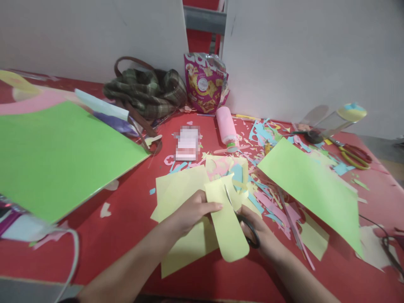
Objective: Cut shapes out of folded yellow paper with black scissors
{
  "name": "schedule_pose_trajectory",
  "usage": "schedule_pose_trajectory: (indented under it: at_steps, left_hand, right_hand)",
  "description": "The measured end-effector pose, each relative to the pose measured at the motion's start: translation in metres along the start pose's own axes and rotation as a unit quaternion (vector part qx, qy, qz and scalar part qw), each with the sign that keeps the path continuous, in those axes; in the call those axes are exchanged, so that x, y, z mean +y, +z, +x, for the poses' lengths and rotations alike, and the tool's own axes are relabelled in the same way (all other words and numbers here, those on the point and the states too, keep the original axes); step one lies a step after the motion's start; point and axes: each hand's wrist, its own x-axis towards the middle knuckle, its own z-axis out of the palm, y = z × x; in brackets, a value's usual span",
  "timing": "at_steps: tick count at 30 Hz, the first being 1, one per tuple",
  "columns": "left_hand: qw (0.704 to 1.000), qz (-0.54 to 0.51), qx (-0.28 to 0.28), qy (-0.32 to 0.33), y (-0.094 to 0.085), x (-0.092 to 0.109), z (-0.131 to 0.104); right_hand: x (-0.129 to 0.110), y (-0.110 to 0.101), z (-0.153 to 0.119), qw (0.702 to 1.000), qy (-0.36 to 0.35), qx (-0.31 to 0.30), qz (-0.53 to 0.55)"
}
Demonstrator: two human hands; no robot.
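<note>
Between my hands is a piece of yellow paper (pixel 229 233) with a rounded lower end. My left hand (pixel 197 209) is closed on its left edge, thumb on top. My right hand (pixel 257 227) is closed round the black-handled scissors (pixel 251 235), whose blade lies across the upper part of the paper. Several yellow sheets (pixel 179 185) lie on the red table (pixel 126 227) below and to the left of my hands. Behind the held paper are a pink piece and a blue piece. My right fingers are partly hidden by the paper.
Green sheets lie left (pixel 69 160) and right (pixel 315 189). Paper scraps (pixel 274 202) cover the middle right. Farther back are a plaid bag (pixel 148 90), a snack bag (pixel 205 84), a pink bottle (pixel 226 124), a blurred pale item (pixel 187 143) and red-yellow scissors (pixel 353 155).
</note>
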Motion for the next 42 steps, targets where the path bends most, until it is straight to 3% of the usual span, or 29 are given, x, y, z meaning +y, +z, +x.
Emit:
schedule_pose_trajectory:
  at_steps: [22,42]
  left_hand:
    - [1.0,-0.003,-0.007,-0.003,-0.0013,-0.0028,0.0004]
    - [1.0,-0.014,-0.009,-0.023,0.0018,-0.0007,0.0001]
  right_hand:
    - [-0.0004,-0.0001,-0.0011,1.0,-0.002,0.016,-0.011]
    - [0.0037,-0.0013,-0.002,1.0,0.002,-0.012,0.028]
